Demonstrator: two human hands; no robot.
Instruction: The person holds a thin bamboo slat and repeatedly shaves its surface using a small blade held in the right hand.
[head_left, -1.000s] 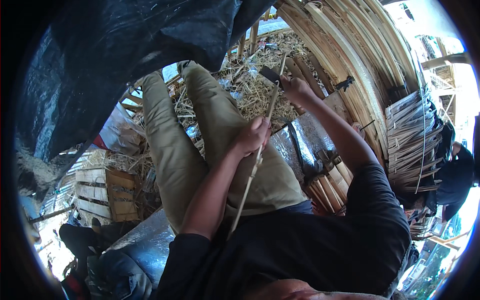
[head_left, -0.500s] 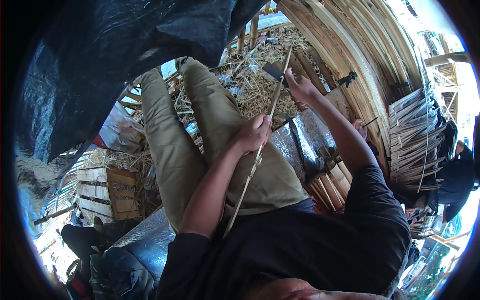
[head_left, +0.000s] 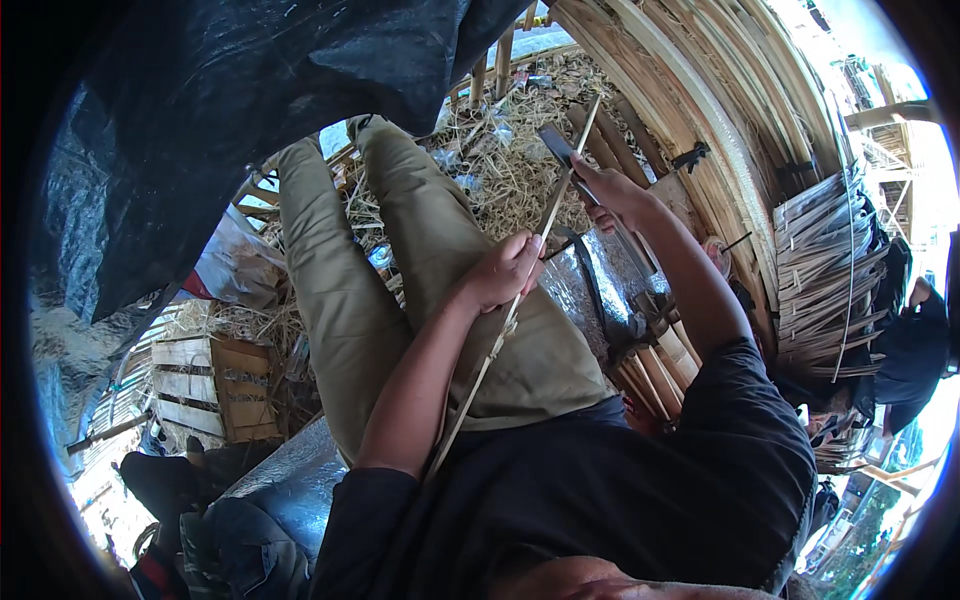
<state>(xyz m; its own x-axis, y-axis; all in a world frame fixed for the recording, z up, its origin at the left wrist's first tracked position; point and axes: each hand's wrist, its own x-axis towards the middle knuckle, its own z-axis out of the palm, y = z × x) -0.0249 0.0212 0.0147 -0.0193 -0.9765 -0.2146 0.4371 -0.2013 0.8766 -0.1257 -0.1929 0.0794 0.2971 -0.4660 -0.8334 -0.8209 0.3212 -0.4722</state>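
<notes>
A long thin bamboo strip [head_left: 479,392] slants from my belly, over my right thigh, up past both hands. My left hand [head_left: 504,270] is closed around its middle, above the thigh. Beyond it, my right hand [head_left: 614,198] grips a knife [head_left: 554,143] with a broad, flat metal blade. The blade lies against or just beside the upper part of the strip; I cannot tell if it bites in. Something long and narrow, perhaps the knife's handle, shows below my right hand toward the forearm. A ragged curl of shaving clings to the strip below my left hand.
Shavings [head_left: 510,195] litter the ground ahead. Long split bamboo strips [head_left: 690,80] are stacked at the right, beside a bundle of thin slats [head_left: 820,270]. A dark tarp [head_left: 250,90] hangs at upper left. A wooden crate [head_left: 240,390] stands at left.
My right hand has turned and come slightly nearer, tilting the knife blade more upright. The strip's far tip has swung a little to the right. My left hand has stayed in place.
</notes>
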